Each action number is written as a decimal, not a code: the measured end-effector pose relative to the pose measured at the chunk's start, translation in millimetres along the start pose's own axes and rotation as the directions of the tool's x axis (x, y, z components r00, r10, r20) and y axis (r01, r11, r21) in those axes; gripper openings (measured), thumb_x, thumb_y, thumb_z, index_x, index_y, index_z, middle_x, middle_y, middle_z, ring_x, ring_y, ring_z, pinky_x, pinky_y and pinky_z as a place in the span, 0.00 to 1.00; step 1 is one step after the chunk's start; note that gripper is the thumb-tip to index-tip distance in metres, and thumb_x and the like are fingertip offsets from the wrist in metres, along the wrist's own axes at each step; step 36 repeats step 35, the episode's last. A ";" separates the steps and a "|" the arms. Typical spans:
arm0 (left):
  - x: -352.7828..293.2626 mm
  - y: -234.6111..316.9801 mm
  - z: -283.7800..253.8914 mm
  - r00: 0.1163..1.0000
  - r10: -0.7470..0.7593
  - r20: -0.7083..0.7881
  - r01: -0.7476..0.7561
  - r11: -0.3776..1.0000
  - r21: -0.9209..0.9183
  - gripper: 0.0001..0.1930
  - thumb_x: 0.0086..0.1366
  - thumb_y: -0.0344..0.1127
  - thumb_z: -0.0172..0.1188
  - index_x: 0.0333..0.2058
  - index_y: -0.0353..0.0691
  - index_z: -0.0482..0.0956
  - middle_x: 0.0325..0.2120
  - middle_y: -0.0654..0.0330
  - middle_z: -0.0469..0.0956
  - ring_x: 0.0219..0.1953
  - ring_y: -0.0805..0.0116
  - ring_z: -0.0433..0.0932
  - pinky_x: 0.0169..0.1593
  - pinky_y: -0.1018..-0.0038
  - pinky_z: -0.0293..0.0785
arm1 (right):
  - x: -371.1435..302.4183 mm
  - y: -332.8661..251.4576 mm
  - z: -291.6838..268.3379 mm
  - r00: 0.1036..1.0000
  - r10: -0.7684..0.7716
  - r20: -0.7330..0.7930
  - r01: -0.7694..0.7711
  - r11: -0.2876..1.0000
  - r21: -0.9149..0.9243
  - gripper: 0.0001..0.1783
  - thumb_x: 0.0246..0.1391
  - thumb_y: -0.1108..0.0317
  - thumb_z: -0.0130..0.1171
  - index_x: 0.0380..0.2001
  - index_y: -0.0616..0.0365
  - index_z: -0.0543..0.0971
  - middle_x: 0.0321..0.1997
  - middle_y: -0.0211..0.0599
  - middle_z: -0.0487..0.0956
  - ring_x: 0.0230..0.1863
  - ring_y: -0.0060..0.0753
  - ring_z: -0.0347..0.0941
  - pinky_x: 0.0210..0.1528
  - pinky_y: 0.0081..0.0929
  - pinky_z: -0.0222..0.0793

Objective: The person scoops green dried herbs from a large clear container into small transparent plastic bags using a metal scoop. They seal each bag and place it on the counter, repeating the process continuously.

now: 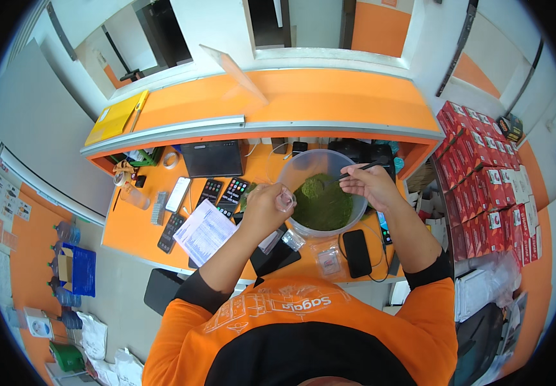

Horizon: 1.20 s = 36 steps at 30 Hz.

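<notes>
A small clear cup (285, 201) is pinched in the left hand (264, 209) at the near-left rim of the clear plastic bowl (291, 168); green powder (323, 202) lies in the bowl bottom. The right hand (369, 184) grip is closed on a thin dark-handled scoop (357, 170) above the bowl's far-right rim. Risk: powder may be spilled if the cup is held outside the rim, i.e. onto the black phone (357, 252) or small plastic bags (328, 258) near the bowl on the orange tabletop (130, 225). Bowl may be tipped by wrist contact.
</notes>
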State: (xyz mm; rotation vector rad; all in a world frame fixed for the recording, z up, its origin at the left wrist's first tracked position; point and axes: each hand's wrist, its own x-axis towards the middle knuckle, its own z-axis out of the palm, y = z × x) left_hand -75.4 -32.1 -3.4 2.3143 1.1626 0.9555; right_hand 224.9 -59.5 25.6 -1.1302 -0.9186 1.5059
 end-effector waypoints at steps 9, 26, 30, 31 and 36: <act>42.4 41.1 48.2 0.996 0.010 0.084 -0.011 1.000 0.022 0.15 0.47 0.35 0.75 0.32 0.39 0.80 0.27 0.53 0.82 0.38 0.49 0.81 0.43 0.58 0.75 | -27.4 -10.9 10.0 0.975 -0.218 -0.034 0.207 0.959 -0.194 0.16 0.65 0.66 0.60 0.46 0.72 0.80 0.38 0.46 0.84 0.38 0.34 0.84 0.43 0.27 0.83; 39.3 33.6 52.9 0.984 -0.007 0.180 0.069 0.936 -0.344 0.18 0.50 0.31 0.74 0.37 0.36 0.76 0.32 0.52 0.81 0.36 0.56 0.82 0.41 0.67 0.77 | -50.3 -17.2 16.2 0.657 -0.589 0.470 0.714 0.287 -0.639 0.10 0.52 0.74 0.66 0.38 0.51 0.88 0.38 0.29 0.87 0.39 0.32 0.80 0.46 0.32 0.68; 36.9 29.7 48.3 0.986 -0.037 0.165 0.092 0.936 -0.339 0.19 0.52 0.32 0.74 0.39 0.36 0.76 0.34 0.52 0.81 0.36 0.57 0.82 0.42 0.67 0.77 | -46.4 -18.9 13.3 0.641 -0.647 0.412 0.714 0.306 -0.630 0.07 0.55 0.72 0.66 0.37 0.53 0.88 0.37 0.31 0.87 0.39 0.33 0.80 0.49 0.31 0.69; 36.9 30.1 46.1 0.985 -0.052 0.164 0.105 0.937 -0.334 0.19 0.52 0.32 0.74 0.39 0.36 0.76 0.34 0.53 0.81 0.36 0.57 0.82 0.42 0.67 0.77 | -46.1 -17.8 12.0 0.632 -0.670 0.389 0.714 0.309 -0.628 0.07 0.56 0.72 0.66 0.38 0.54 0.88 0.37 0.33 0.87 0.39 0.33 0.80 0.49 0.31 0.69; 38.0 29.7 28.5 0.944 -0.179 0.278 0.270 0.902 -0.337 0.20 0.55 0.34 0.74 0.44 0.38 0.75 0.38 0.55 0.82 0.39 0.59 0.82 0.42 0.68 0.78 | -48.3 -15.1 9.5 0.726 -0.655 0.207 0.633 0.522 -0.571 0.06 0.58 0.70 0.66 0.38 0.55 0.87 0.39 0.40 0.87 0.40 0.36 0.81 0.53 0.32 0.70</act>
